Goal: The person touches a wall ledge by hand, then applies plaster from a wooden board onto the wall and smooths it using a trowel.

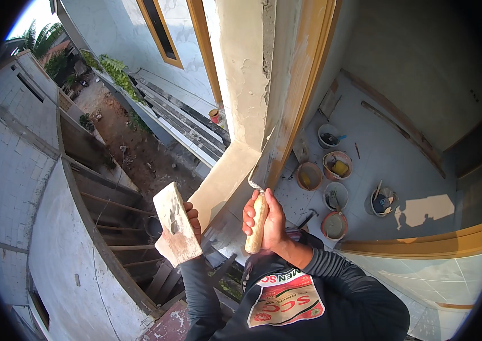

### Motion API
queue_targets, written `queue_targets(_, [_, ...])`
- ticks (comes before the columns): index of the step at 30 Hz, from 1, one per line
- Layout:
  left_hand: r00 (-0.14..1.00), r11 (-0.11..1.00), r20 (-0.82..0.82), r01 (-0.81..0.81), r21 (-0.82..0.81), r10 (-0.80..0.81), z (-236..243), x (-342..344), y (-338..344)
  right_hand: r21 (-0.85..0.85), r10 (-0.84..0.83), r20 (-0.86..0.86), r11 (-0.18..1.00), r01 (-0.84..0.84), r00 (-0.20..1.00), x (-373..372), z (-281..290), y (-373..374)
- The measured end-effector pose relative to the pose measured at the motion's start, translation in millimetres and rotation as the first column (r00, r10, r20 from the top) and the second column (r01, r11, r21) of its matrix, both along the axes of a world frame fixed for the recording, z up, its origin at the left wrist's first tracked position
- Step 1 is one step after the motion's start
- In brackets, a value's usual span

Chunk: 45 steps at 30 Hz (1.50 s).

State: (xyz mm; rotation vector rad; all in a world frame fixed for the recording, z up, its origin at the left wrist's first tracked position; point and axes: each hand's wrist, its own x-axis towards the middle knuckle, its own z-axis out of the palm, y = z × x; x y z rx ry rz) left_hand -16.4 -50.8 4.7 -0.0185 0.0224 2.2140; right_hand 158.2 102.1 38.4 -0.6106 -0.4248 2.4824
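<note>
My right hand (271,220) is closed around the wooden handle of a trowel (257,225). Its curved metal neck points up, and the thin blade stands edge-on against the corner of a plastered pillar (241,85). In my left hand (194,221) is a whitish, flat rectangular board (174,213) with wet-looking plaster on its face; my fingers wrap its right edge. A smooth, plastered ledge (222,181) runs down from the pillar's foot, between the board and the trowel.
Several buckets (334,225) with mortar and tools stand on the tiled floor at right, beside an orange door frame (303,96). Timber planks (181,122) lie past the ledge. To the left drops an open gap with wooden beams (130,248) beside a block wall (22,125).
</note>
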Motion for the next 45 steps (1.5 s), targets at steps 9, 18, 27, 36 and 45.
queue_targets(9, [0.995, 0.99, 0.071, 0.057, 0.132, -0.067, -4.5, 0.3, 8.4, 0.074, 0.028, -0.157, 0.997, -0.017, 0.987, -14.5, 32.9, -3.3])
queue_targets(18, [0.995, 0.994, 0.094, 0.024, 0.11, -0.034, -8.5, 5.4, 10.5, 0.71, -0.03, 0.293, 0.677, -0.196, 0.956, 97.6, 9.0, 45.5])
queue_targets(27, [0.994, 0.991, 0.102, 0.02, 0.134, -0.033, -16.3, 13.7, 13.3, 0.674, -0.612, 0.556, -0.064, -0.736, 0.562, 123.9, 12.4, 109.6])
queue_targets(36, [0.997, 0.991, 0.069, 0.012, 0.133, -0.021, -25.0, 16.8, 16.4, 0.769, -0.682, 0.396, -0.119, -0.628, 0.615, 101.9, 65.5, 99.6])
queue_targets(45, [0.998, 0.994, 0.052, 0.017, 0.108, -0.023, -36.9, 21.4, 16.4, 0.705, -0.678, 0.481, -0.077, -0.705, 0.556, 82.5, 76.6, 91.7])
